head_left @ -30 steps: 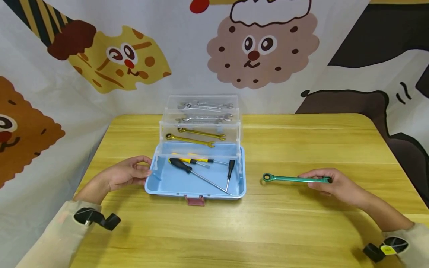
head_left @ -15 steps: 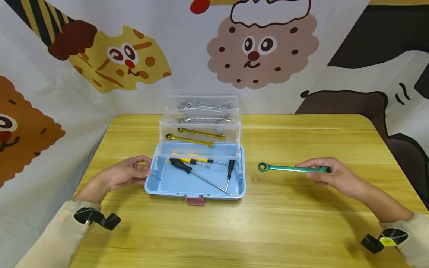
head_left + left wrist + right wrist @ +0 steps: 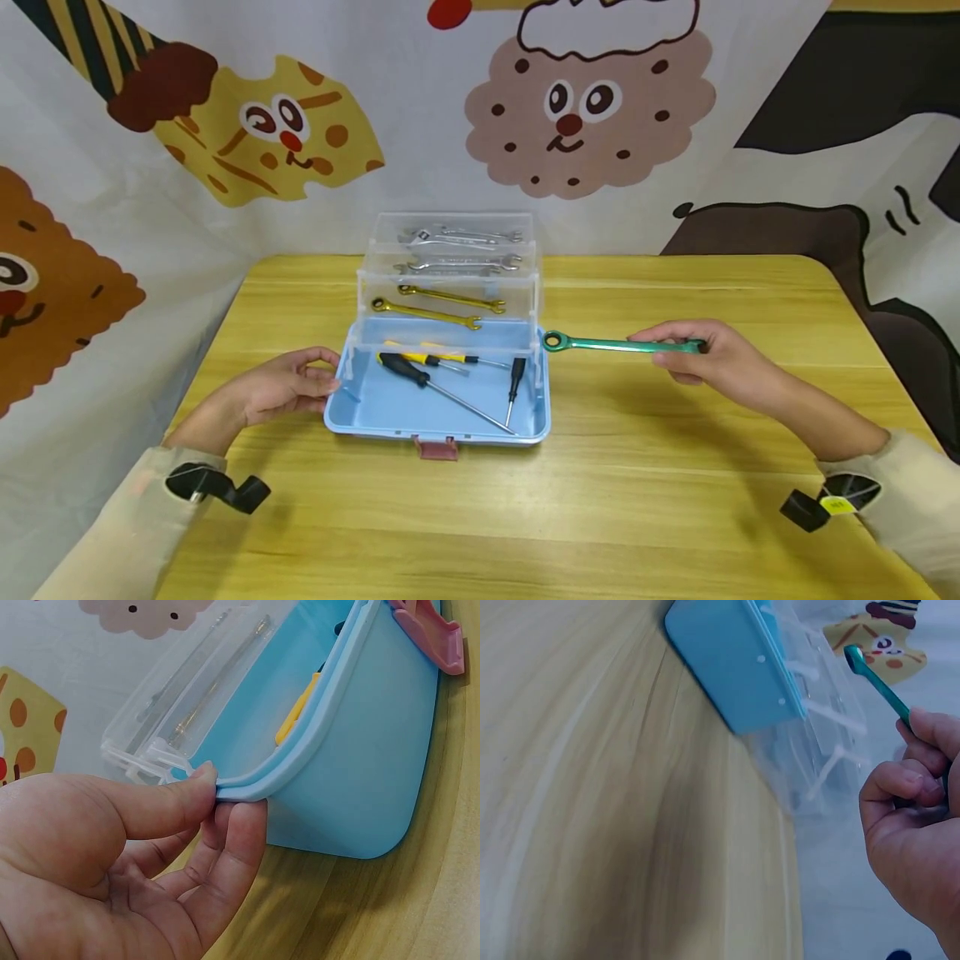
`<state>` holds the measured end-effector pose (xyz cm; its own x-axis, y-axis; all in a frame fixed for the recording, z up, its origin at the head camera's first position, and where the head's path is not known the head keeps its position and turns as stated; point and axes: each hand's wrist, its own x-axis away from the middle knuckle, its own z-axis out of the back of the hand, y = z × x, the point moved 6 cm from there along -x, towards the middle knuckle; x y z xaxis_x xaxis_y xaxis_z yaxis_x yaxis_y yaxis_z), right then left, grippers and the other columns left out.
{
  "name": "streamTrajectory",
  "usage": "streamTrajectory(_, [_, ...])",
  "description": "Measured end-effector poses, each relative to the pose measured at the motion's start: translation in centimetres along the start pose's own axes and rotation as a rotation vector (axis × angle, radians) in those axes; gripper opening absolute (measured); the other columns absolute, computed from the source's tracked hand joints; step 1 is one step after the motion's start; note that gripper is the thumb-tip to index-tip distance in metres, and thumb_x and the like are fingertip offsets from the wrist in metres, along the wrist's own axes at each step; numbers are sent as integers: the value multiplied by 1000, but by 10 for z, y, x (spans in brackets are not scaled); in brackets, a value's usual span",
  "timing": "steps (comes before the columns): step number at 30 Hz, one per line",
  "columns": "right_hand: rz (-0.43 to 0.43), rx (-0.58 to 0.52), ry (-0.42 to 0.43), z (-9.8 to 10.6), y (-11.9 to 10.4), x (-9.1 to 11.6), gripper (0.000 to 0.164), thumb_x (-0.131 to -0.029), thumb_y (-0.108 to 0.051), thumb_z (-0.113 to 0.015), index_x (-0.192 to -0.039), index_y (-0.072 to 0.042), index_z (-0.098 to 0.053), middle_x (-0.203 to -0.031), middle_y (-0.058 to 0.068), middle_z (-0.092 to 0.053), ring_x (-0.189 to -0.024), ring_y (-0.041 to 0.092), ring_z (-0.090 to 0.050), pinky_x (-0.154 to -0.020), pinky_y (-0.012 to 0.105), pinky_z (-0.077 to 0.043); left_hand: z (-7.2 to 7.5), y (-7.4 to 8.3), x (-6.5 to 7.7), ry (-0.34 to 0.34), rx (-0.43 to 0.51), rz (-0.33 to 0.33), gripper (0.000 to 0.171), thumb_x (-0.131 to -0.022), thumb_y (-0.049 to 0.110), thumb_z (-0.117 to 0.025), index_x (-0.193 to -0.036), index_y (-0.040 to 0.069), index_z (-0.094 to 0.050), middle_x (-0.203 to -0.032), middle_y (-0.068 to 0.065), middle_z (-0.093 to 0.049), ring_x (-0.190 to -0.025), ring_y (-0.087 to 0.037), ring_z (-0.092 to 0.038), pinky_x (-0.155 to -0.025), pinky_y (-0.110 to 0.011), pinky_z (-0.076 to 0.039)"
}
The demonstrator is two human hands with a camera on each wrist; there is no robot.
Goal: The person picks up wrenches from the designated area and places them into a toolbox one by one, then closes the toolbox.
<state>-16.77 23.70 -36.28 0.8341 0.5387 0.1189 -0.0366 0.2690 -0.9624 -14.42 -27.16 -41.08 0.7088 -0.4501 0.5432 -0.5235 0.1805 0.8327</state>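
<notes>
My left hand (image 3: pixel 288 387) pinches the left rim of a blue toolbox (image 3: pixel 405 408); in the left wrist view the thumb lies on top of the rim and the fingers below it. In my right hand (image 3: pixel 705 358) is a green ratcheting combination wrench (image 3: pixel 615 343), gripped at its open end. Its ring end points left and overlaps the toolbox's right edge in the head view. Two gold wrenches (image 3: pixel 427 314) lie in the lowest clear tray, silver wrenches (image 3: pixel 461 265) in the trays above. A black-handled screwdriver (image 3: pixel 405 369) and several others lie in the box bottom.
Clear tiered trays (image 3: pixel 450 225) stand raised over the back of the toolbox. A pink latch (image 3: pixel 437 450) hangs at its front. The wooden table (image 3: pixel 480 525) ends at a cloth backdrop (image 3: pixel 420 83) printed with cartoon snacks.
My right hand has lifted and moved left and away from me with the green wrench, bringing its ring end to the toolbox's right edge. The left hand has stayed at the rim.
</notes>
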Motion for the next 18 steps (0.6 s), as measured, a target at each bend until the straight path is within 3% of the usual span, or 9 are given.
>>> streamTrajectory(18, [-53, -1, -4, -37, -24, -51, 29, -100, -16, -67, -127, -6, -69, -61, 1, -34, -54, 24, -32, -49, 29, -28, 0, 0, 0, -4, -11, -3, 19, -102, 1, -59, -117, 6, -48, -97, -3, -69, -88, -16, -69, -79, -30, -58])
